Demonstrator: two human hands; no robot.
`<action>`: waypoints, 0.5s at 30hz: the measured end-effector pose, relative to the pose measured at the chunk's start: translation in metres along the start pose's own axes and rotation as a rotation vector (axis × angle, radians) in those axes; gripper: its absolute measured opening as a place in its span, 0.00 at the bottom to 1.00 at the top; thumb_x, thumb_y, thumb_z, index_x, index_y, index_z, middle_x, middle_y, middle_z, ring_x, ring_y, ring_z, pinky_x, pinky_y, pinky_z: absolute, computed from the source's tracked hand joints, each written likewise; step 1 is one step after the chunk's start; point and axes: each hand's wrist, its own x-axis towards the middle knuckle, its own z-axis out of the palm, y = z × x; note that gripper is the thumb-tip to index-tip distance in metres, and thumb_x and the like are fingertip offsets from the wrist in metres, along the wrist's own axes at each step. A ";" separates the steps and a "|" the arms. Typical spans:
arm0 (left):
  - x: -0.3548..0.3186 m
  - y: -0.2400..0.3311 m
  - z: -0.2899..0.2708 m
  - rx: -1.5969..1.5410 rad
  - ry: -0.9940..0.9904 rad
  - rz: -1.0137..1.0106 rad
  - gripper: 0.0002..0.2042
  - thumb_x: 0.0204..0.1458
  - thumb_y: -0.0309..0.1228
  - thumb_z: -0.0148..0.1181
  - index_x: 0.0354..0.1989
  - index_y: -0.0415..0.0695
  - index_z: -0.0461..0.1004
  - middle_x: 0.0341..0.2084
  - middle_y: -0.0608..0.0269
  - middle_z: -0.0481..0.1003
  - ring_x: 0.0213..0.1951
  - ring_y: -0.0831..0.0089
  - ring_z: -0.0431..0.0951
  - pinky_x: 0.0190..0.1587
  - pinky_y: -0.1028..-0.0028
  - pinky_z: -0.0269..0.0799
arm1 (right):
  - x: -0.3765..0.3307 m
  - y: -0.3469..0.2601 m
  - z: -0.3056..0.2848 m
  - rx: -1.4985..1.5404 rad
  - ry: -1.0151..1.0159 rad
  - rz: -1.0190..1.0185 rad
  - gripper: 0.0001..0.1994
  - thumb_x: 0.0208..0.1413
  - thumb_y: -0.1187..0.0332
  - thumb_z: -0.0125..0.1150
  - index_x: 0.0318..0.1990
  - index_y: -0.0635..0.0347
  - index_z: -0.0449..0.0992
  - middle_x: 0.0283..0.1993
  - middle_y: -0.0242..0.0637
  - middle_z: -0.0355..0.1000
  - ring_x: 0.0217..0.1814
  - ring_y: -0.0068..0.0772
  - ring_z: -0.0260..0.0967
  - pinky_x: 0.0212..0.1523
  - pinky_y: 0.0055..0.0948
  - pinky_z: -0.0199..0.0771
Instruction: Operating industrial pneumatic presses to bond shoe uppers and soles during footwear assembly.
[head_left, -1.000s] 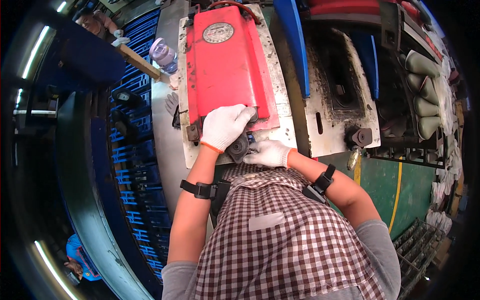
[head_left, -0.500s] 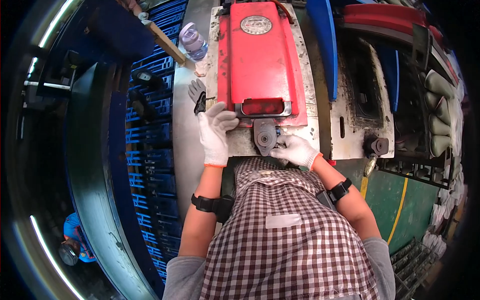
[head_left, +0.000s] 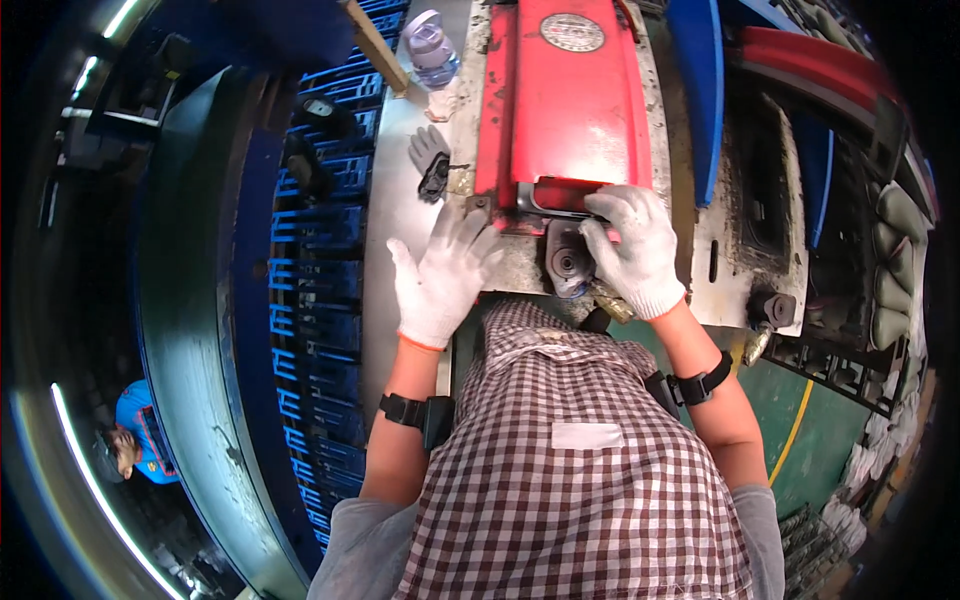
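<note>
A red machine cover point(head_left: 575, 110) with a round emblem plate lies before me, and a metal bar handle point(head_left: 540, 203) spans the recess at its near end. Below the handle sits a dark grey round-centred latch block point(head_left: 568, 262). My right hand point(head_left: 645, 255), in a white knit glove, curls its fingers over the right end of the handle, beside the block; its fingertips are partly hidden. My left hand point(head_left: 440, 280), gloved alike, is open with fingers spread, near the left front corner of the cover. It holds nothing.
On the metal ledge at left lie a grey-and-black glove point(head_left: 431, 160) and a clear purple-topped bottle point(head_left: 432, 50). Blue racks point(head_left: 315, 300) run along the left, with a person in blue point(head_left: 145, 430) beyond. A second machine plate point(head_left: 735, 290) stands right, past a blue panel point(head_left: 700, 110).
My right hand has moved up from the latch block's side to the handle. My left hand has spread its fingers and turned palm down. The whole view has shifted, with the machine now further right.
</note>
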 end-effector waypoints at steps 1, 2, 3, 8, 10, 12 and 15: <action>0.000 0.001 0.004 -0.046 -0.047 -0.032 0.50 0.59 0.77 0.46 0.81 0.55 0.58 0.77 0.51 0.63 0.77 0.45 0.60 0.80 0.43 0.51 | 0.008 -0.003 0.009 0.017 -0.029 -0.069 0.14 0.55 0.69 0.73 0.48 0.53 0.80 0.43 0.39 0.79 0.47 0.46 0.78 0.53 0.45 0.77; -0.001 0.000 0.009 -0.043 -0.019 -0.009 0.50 0.59 0.78 0.45 0.82 0.55 0.57 0.78 0.51 0.62 0.77 0.45 0.59 0.80 0.43 0.50 | 0.015 -0.005 0.017 0.054 -0.126 -0.111 0.12 0.57 0.65 0.72 0.47 0.52 0.81 0.42 0.38 0.80 0.48 0.45 0.79 0.52 0.46 0.77; -0.002 0.001 0.012 -0.040 -0.006 0.003 0.51 0.59 0.78 0.44 0.82 0.55 0.56 0.79 0.51 0.60 0.78 0.44 0.59 0.81 0.42 0.49 | 0.019 -0.010 0.026 -0.062 -0.266 -0.056 0.11 0.58 0.62 0.71 0.46 0.52 0.81 0.41 0.38 0.80 0.47 0.46 0.80 0.51 0.47 0.78; -0.008 0.010 0.017 -0.084 -0.079 0.024 0.53 0.58 0.80 0.41 0.84 0.55 0.52 0.82 0.54 0.53 0.79 0.44 0.56 0.82 0.43 0.43 | 0.036 -0.019 0.043 -0.170 -0.582 0.098 0.14 0.61 0.54 0.68 0.43 0.54 0.81 0.35 0.42 0.81 0.40 0.49 0.82 0.42 0.49 0.79; -0.010 0.013 0.012 -0.080 -0.167 0.043 0.49 0.61 0.76 0.42 0.84 0.56 0.53 0.81 0.55 0.57 0.79 0.46 0.56 0.82 0.44 0.45 | 0.041 -0.018 0.041 -0.140 -0.633 0.114 0.15 0.62 0.53 0.69 0.43 0.55 0.80 0.33 0.44 0.81 0.38 0.49 0.82 0.40 0.49 0.80; -0.011 0.015 0.007 -0.106 -0.221 0.059 0.43 0.66 0.67 0.46 0.84 0.56 0.54 0.78 0.54 0.61 0.78 0.48 0.59 0.80 0.46 0.51 | 0.044 -0.018 0.041 -0.160 -0.643 0.117 0.15 0.62 0.52 0.69 0.42 0.54 0.81 0.34 0.44 0.81 0.39 0.47 0.83 0.39 0.48 0.80; -0.014 0.016 0.004 -0.146 -0.215 0.070 0.33 0.71 0.44 0.53 0.83 0.56 0.55 0.73 0.52 0.67 0.73 0.54 0.68 0.74 0.50 0.67 | 0.043 -0.020 0.040 -0.160 -0.564 0.059 0.15 0.60 0.51 0.69 0.41 0.54 0.82 0.34 0.42 0.81 0.38 0.47 0.82 0.40 0.48 0.80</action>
